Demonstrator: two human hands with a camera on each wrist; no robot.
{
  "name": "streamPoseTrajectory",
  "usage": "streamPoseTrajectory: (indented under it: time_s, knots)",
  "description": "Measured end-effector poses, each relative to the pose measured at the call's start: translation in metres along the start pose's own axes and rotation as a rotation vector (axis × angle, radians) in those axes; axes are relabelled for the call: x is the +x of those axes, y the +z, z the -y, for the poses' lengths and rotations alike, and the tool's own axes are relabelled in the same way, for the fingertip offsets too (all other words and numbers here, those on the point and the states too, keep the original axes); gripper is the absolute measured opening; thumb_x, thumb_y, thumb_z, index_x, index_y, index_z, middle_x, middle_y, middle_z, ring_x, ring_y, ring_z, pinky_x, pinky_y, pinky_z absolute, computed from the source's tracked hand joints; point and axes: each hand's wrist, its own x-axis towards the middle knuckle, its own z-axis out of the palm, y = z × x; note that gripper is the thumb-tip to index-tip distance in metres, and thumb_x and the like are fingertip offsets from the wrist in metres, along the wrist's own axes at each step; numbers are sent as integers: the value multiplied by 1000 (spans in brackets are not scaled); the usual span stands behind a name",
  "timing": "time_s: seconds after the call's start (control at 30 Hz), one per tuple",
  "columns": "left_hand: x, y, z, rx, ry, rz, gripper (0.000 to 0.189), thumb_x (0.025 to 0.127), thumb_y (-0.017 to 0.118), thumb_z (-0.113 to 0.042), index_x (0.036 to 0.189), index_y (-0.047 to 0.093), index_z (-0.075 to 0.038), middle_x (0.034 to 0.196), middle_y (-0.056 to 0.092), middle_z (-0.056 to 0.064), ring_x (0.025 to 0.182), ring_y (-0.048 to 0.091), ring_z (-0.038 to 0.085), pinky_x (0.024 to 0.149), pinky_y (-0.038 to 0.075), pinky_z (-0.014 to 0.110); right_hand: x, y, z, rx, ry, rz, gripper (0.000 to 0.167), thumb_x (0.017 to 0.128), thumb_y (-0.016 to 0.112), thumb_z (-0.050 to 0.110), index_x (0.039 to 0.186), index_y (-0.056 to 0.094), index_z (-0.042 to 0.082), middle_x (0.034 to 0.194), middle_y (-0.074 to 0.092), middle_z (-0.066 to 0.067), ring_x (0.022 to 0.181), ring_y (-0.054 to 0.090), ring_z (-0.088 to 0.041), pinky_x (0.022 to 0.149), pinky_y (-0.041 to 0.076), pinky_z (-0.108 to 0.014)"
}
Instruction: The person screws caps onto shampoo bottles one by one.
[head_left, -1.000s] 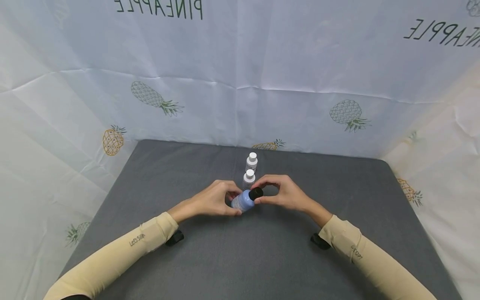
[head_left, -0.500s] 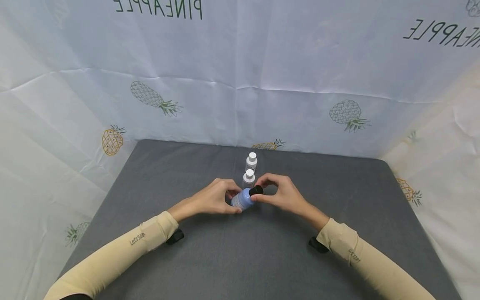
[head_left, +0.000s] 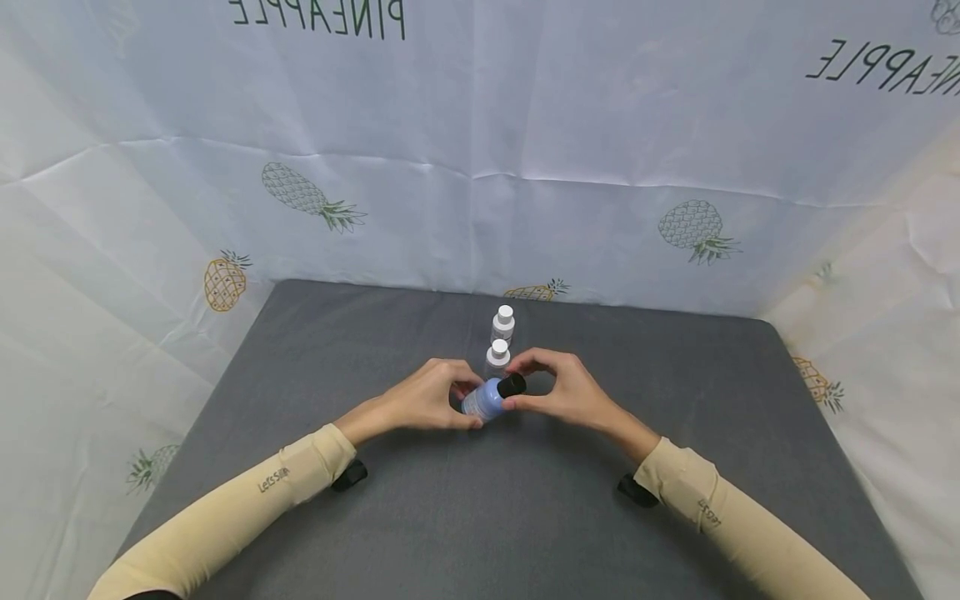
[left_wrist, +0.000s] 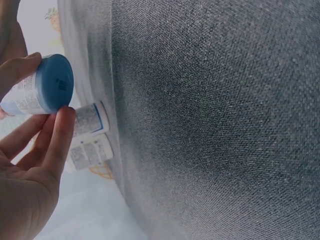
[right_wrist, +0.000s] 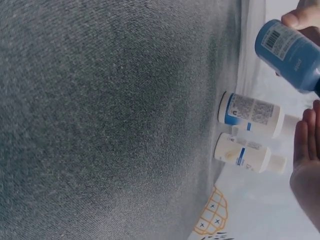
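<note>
A blue bottle [head_left: 482,402] with a black cap [head_left: 512,384] is tilted above the table, its cap end up and to the right. My left hand [head_left: 429,397] grips the bottle's body between thumb and fingers. The left wrist view shows its round blue base [left_wrist: 59,84] facing the camera. My right hand [head_left: 567,388] pinches the black cap, thumb on the near side and fingers behind. In the right wrist view the bottle [right_wrist: 290,55] carries a barcode label, and the cap is mostly cut off by the frame's edge.
Two white bottles stand upright behind the blue one, the nearer [head_left: 498,358] in front of the farther [head_left: 503,323]. The grey table [head_left: 480,517] ends at a pineapple-print curtain [head_left: 585,125] at the back and sides.
My right hand's thumb has moved slightly left at the cap, its fingers shifting along with it. My left hand and the blue bottle stay nearly in place.
</note>
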Motion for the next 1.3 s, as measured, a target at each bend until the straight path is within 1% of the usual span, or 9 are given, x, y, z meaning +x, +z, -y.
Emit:
streamPoseTrajectory:
  time_s: [0.1, 0.17, 0.33, 0.47, 0.57, 0.6, 0.7, 0.83, 1.3]
  knots:
    - [0, 0, 0, -10, -4, 3, 42, 81, 95, -19, 117, 80, -4, 105, 77, 3, 93, 72, 6, 86, 66, 21, 0, -4, -1, 72, -36, 55, 48, 85, 94, 16, 129, 74, 8, 126, 78, -12, 119, 72, -15, 110, 61, -36]
    - [-1, 0, 0, -16, -6, 6, 42, 82, 95, -20, 117, 80, -4, 105, 77, 3, 94, 72, 6, 87, 66, 22, 1, -7, -2, 135, -70, 91, 49, 87, 92, 11, 133, 73, 7, 130, 76, -16, 123, 72, -16, 113, 59, -33]
    - [-2, 0, 0, -22, -8, 10, 41, 82, 95, -20, 117, 80, -4, 106, 77, 2, 94, 72, 5, 87, 65, 20, 3, -14, -4, 254, -141, 186, 52, 91, 85, 0, 140, 68, 4, 139, 72, -22, 132, 69, -22, 118, 56, -30]
    - [-2, 0, 1, -29, -5, 15, 42, 82, 95, -20, 117, 80, -4, 106, 77, 3, 95, 72, 6, 86, 64, 18, 5, -17, -7, 298, -167, 268, 51, 94, 80, -4, 143, 66, 1, 144, 69, -24, 138, 67, -16, 119, 54, -28]
    - [-3, 0, 1, -42, 0, 24, 42, 82, 95, -19, 118, 79, -4, 107, 77, 4, 95, 73, 6, 86, 65, 19, 6, -18, -8, 307, -162, 304, 49, 94, 78, -7, 141, 69, 1, 144, 70, -22, 139, 65, -6, 119, 55, -30]
    - [-3, 0, 1, -47, 2, 27, 42, 82, 95, -19, 118, 79, -4, 107, 77, 4, 95, 73, 7, 86, 66, 20, 6, -18, -9, 308, -153, 312, 48, 94, 78, -8, 140, 70, 2, 144, 71, -21, 138, 65, -6, 119, 55, -30]
    - [-3, 0, 0, -52, 7, 35, 42, 82, 95, -19, 118, 80, -4, 107, 77, 4, 95, 74, 9, 87, 66, 21, 6, -18, -10, 300, -133, 319, 45, 94, 78, -7, 138, 72, 4, 140, 73, -20, 134, 67, -7, 116, 57, -30]
    - [-3, 0, 0, -46, 10, 35, 42, 82, 95, -19, 118, 80, -5, 107, 77, 4, 96, 74, 9, 87, 65, 20, 6, -18, -11, 282, -118, 310, 42, 95, 80, 0, 136, 73, 4, 137, 75, -18, 130, 70, -9, 113, 58, -28]
    - [-3, 0, -1, -34, -2, 34, 42, 82, 95, -20, 119, 80, -5, 108, 77, 3, 95, 73, 7, 87, 65, 19, 2, -11, -6, 220, -95, 209, 39, 92, 86, 9, 130, 77, 12, 129, 79, -9, 125, 71, -7, 115, 58, -31]
